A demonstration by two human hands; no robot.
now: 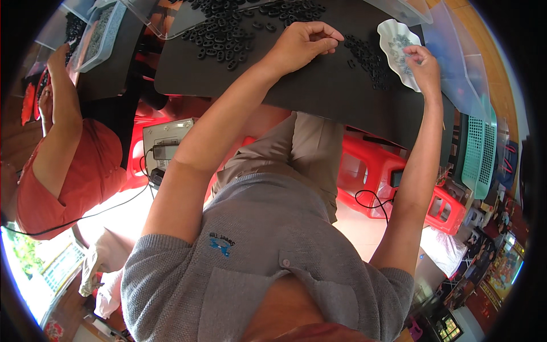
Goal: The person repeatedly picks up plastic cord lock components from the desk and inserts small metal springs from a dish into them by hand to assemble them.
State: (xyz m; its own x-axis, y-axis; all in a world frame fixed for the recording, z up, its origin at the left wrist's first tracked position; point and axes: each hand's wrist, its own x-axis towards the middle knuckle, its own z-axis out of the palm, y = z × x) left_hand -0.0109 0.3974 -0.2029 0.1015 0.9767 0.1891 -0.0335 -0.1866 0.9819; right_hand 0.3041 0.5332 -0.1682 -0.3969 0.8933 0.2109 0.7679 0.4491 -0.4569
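Observation:
Above the dark table my left hand (307, 45) is closed in a pinch, thumb against forefinger. Whatever lies between those fingertips is too small to make out. It hovers between a spread of black oval pieces with holes (219, 37) on the left and a heap of smaller black parts (373, 65) on the right. My right hand (424, 68) reaches over a white wavy-rimmed dish (390, 27), which holds many small clear-grey pieces (401, 41). Its thumb and fingertips are pressed together at those pieces; I cannot see what is between them.
Clear plastic bins (456, 57) stand along the table's right edge, by a green mesh basket (480, 151). At left, another person in red (74, 165) works beside a tub of grey pieces (101, 35). Red stools (364, 171) stand under the dark table (307, 91).

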